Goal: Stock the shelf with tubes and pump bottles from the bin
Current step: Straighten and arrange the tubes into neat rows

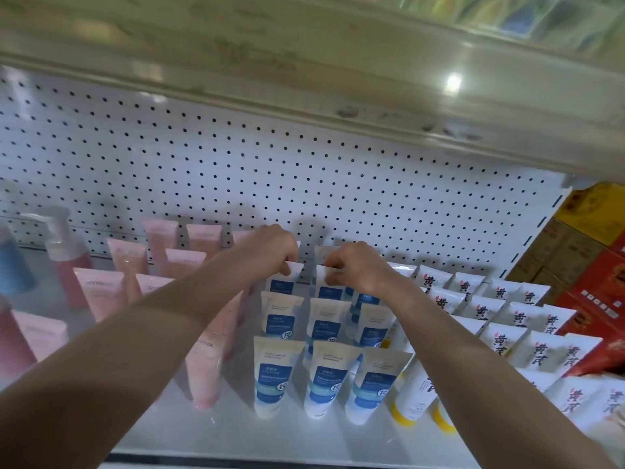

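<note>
2 blue-label tubes [282, 286] stand nearest the pegboard [304, 164]; left hand [270, 252] and right hand [356, 270] each pinch 1 crimp. Likely placement step; next, release both upright.

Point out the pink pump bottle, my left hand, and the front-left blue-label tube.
pink pump bottle [72, 279], head view, on its pink body.
left hand [270, 250], head view, on the back of the hand.
front-left blue-label tube [273, 380], head view, on its blue label.

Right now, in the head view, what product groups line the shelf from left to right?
Blue bottle → pink pump bottle → pink tubes → blue-label tubes → white tubes with red characters → stacked red and yellow boxes.
</note>
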A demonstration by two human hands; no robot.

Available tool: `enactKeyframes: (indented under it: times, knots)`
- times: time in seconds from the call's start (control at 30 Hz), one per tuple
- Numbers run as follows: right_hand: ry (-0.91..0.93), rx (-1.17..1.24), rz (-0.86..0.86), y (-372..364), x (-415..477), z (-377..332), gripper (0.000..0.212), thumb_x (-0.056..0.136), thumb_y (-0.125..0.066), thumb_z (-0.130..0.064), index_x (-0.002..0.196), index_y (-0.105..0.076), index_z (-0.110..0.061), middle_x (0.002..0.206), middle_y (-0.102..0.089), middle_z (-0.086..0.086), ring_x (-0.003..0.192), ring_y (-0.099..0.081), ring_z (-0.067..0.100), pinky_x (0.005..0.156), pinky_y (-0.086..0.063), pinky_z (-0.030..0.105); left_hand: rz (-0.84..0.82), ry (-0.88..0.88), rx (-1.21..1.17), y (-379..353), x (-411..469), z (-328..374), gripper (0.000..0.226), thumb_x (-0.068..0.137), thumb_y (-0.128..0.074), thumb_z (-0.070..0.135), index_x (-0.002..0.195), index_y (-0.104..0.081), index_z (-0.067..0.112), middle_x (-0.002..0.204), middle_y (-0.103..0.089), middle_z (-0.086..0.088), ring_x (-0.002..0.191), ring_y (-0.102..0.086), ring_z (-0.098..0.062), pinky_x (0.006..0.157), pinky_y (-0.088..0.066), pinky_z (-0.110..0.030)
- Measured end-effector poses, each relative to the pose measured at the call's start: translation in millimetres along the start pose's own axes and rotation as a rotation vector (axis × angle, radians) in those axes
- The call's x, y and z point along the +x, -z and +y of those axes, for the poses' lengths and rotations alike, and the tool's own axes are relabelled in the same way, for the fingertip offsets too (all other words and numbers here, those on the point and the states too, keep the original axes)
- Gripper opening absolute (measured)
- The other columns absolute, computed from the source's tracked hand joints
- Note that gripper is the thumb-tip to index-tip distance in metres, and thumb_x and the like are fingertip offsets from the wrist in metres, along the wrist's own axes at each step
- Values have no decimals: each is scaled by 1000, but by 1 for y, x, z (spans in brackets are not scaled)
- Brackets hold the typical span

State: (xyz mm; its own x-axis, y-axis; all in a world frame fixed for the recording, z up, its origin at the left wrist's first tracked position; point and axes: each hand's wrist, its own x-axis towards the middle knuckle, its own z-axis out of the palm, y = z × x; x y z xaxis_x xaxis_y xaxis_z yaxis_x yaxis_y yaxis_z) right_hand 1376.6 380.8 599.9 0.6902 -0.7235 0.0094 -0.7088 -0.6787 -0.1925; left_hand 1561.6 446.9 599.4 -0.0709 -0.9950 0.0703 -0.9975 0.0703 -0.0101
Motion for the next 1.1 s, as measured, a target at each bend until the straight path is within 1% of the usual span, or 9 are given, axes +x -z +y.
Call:
enactKeyframes:
  times: [0.07, 0.17, 0.27, 0.43, 0.5, 0.63, 0.97, 1.03, 1.1]
  knots:
    - [1, -2, 1, 0, 0, 0, 17, 85, -69, -23, 94, -73, -9, 93, -69, 10, 86, -64, 24, 76, -51, 36, -11, 6, -22, -1, 3, 1, 24, 83, -71, 20, 68, -53, 16, 68, -46, 2, 72, -51, -21, 62, -33, -27]
    - [7, -4, 7, 1, -1, -1, 17, 86, -69, -23, 96, -74, -11, 94, -70, 8, 86, -64, 22, 77, -51, 35, -15, 7, -25, -2, 7, 3, 19, 83, -71, 21, 72, -60, 11, 74, -53, -1, 77, -58, -24, 65, -42, -29]
    - [7, 10, 4, 1, -1, 0, 15, 86, -69, -24, 96, -75, -13, 94, -70, 6, 87, -64, 20, 79, -53, 35, -26, -9, -41, -2, 8, 5, 20, 84, -70, 21, 72, -56, 16, 72, -51, 2, 77, -55, -21, 66, -39, -28]
    - [15, 128, 69, 9, -1, 5, 17, 91, -66, -34, 97, -77, -22, 98, -73, -3, 91, -65, 14, 88, -52, 33, 35, -52, -103, -5, 4, 0, 13, 82, -73, 29, 82, -69, 16, 70, -54, 7, 76, -57, -18, 68, -44, -30]
    - [5, 159, 153, 22, 1, 10, 17, 94, -63, -29, 101, -76, -21, 101, -74, -3, 95, -65, 14, 91, -48, 29, 82, -71, -146, -2, 2, 0, 17, 83, -71, 35, 85, -72, 18, 76, -63, 8, 76, -58, -15, 67, -41, -28]
    - [-62, 135, 246, 42, 5, 32, 21, 92, -64, -18, 111, -73, -18, 111, -71, -1, 104, -64, 14, 97, -44, 25, 184, -56, -243, 7, 10, 2, 10, 86, -66, 29, 89, -74, 24, 85, -72, 9, 80, -63, -11, 79, -51, -33]
    - [-176, 34, 109, 31, 12, 65, 34, 89, -69, -14, 122, -68, -17, 121, -67, 0, 112, -60, 19, 98, -45, 28, 142, -35, -201, 7, 54, 21, 31, 93, -61, 22, 123, -65, 17, 115, -68, -2, 108, -59, -20, 87, -42, -25]
    - [-170, 2, 91, 28, 15, 68, 32, 88, -69, -16, 121, -69, -17, 120, -68, 0, 111, -61, 19, 94, -44, 26, 123, -39, -177, 2, 60, 24, 23, 92, -62, 22, 113, -68, 17, 105, -68, -3, 102, -59, -22, 81, -41, -26]
    - [-164, -21, 76, 26, 17, 68, 30, 89, -68, -17, 118, -71, -18, 117, -70, 0, 108, -62, 18, 93, -44, 26, 108, -46, -115, -2, 65, 26, 8, 91, -62, 23, 84, -62, 19, 78, -58, 0, 82, -55, -22, 64, -36, -26]
